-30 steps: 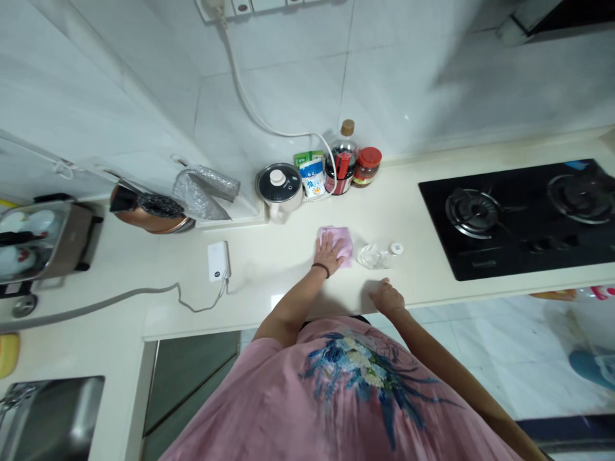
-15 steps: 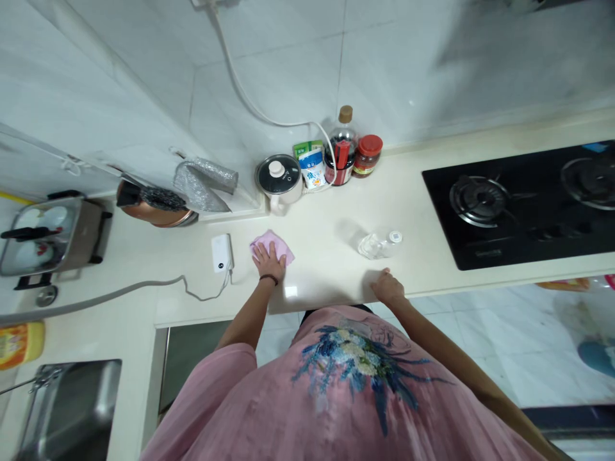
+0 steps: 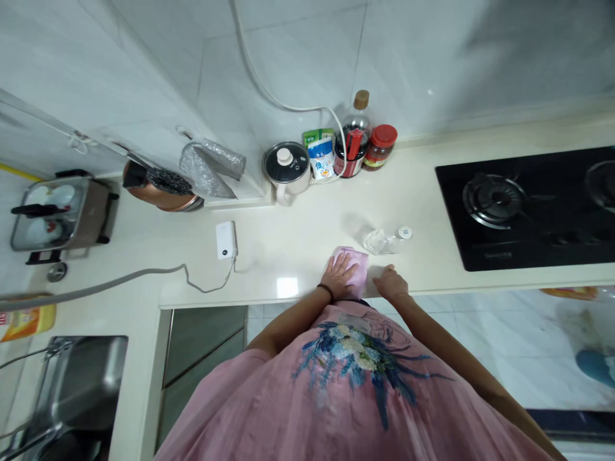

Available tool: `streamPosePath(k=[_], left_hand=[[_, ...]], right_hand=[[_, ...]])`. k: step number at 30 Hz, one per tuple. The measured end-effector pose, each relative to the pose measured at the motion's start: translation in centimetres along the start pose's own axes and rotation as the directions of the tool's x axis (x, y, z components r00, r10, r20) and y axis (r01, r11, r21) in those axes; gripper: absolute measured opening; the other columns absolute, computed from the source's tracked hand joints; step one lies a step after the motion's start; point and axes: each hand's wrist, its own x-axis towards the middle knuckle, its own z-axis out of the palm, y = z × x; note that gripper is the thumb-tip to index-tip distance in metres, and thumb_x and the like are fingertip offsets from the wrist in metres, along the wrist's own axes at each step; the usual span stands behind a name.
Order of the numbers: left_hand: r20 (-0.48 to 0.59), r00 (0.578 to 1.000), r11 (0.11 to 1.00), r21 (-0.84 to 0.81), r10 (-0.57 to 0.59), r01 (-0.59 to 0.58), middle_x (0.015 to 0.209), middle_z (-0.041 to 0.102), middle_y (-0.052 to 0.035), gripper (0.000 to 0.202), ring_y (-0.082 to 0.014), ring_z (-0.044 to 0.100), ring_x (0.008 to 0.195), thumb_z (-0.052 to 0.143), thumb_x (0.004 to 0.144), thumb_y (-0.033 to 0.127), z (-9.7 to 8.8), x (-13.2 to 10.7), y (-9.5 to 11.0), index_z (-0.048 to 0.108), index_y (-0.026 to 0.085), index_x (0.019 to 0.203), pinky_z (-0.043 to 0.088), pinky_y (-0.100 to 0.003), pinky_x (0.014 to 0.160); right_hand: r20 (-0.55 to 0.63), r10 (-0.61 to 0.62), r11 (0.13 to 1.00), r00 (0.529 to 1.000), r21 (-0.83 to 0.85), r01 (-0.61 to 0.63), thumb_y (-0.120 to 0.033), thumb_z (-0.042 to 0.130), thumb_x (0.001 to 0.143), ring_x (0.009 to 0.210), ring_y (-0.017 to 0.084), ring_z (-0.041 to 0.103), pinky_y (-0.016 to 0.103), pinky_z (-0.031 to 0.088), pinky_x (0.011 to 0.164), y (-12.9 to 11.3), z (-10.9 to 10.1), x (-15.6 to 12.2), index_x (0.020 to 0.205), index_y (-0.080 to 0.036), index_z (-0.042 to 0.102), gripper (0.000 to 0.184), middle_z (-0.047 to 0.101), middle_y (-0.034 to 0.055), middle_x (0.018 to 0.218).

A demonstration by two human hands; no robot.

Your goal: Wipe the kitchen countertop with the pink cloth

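My left hand (image 3: pixel 339 276) lies flat with fingers spread on a pink cloth (image 3: pixel 358 272), pressing it onto the cream countertop (image 3: pixel 298 243) near the front edge. My right hand (image 3: pixel 391 283) rests on the counter edge just right of the cloth, fingers loosely curled, nothing visible in it. A clear glass bottle (image 3: pixel 384 241) with a white cap lies on its side just beyond both hands.
At the back wall stand a small lidded pot (image 3: pixel 287 168), a salt bag (image 3: pixel 321 158), a dark sauce bottle (image 3: pixel 353 142) and a red-lidded jar (image 3: pixel 380 146). A black gas hob (image 3: pixel 528 205) is right. A white adapter (image 3: pixel 225 240), a pan (image 3: pixel 161 192) and a sink (image 3: pixel 72 390) are left.
My left hand slid the pink cloth left toward the adapter, then back right to the front edge beside my right hand. The right hand stayed on the counter edge.
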Motion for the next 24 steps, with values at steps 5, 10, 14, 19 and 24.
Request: streamPosePath(k=[5,10,14,19,24], left_hand=[[-0.032,0.947,0.947,0.044,-0.318,0.319,0.181,0.005,-0.0165,0.087,-0.0434,0.001,0.166,0.062,0.098,0.060,-1.5,-6.3,-4.9,0.033,0.023,0.171,0.011,-0.068,0.131],[-0.133,0.728,0.732,0.028,-0.672,0.681,0.180,0.003,-0.0212,0.085,-0.0457,-0.004,0.165,0.057,0.101,0.058,-2.8,-16.0,-11.2,0.032,0.018,0.171,0.014,-0.070,0.129],[-0.239,0.425,0.450,-0.062,-0.873,0.891,0.178,0.004,-0.0273,0.083,-0.0468,0.001,0.165,0.051,0.105,0.056,-3.5,-20.9,-15.1,0.026,0.011,0.172,0.017,-0.071,0.127],[-0.260,0.273,0.309,-0.111,-0.926,0.945,0.176,0.004,-0.0326,0.083,-0.0498,0.001,0.164,0.045,0.107,0.053,-2.5,-18.9,-13.3,0.023,0.005,0.171,0.018,-0.074,0.125],[-0.095,0.762,0.762,0.040,-0.641,0.646,0.178,0.005,-0.0244,0.087,-0.0478,0.000,0.165,0.060,0.099,0.058,0.1,-12.3,-5.8,0.031,0.017,0.171,0.013,-0.072,0.128]], right_hand=[[-0.014,-0.025,0.999,1.000,-0.031,0.024,-0.043,0.051,0.102,0.136,0.037,0.062,0.042,0.050,0.111,0.3,0.3,0.2,0.162,0.008,0.022,0.085,0.060,0.0343,0.144],[-0.043,-0.050,0.998,0.998,-0.051,0.048,-0.044,0.051,0.101,0.136,0.037,0.063,0.044,0.052,0.110,0.5,0.8,0.4,0.162,0.010,0.021,0.086,0.060,0.0349,0.143],[-0.057,-0.055,0.997,0.997,-0.052,0.052,-0.044,0.050,0.101,0.133,0.038,0.064,0.046,0.054,0.108,0.5,0.9,0.4,0.162,0.008,0.023,0.085,0.062,0.0345,0.140],[-0.068,-0.072,0.996,0.995,-0.048,0.068,-0.045,0.050,0.101,0.132,0.039,0.064,0.046,0.054,0.108,0.5,0.7,0.2,0.160,0.013,0.023,0.086,0.060,0.0366,0.141],[-0.060,-0.061,0.997,0.996,-0.052,0.058,-0.046,0.048,0.101,0.133,0.038,0.064,0.045,0.054,0.108,0.5,0.7,0.1,0.161,0.011,0.022,0.086,0.060,0.0357,0.143]])
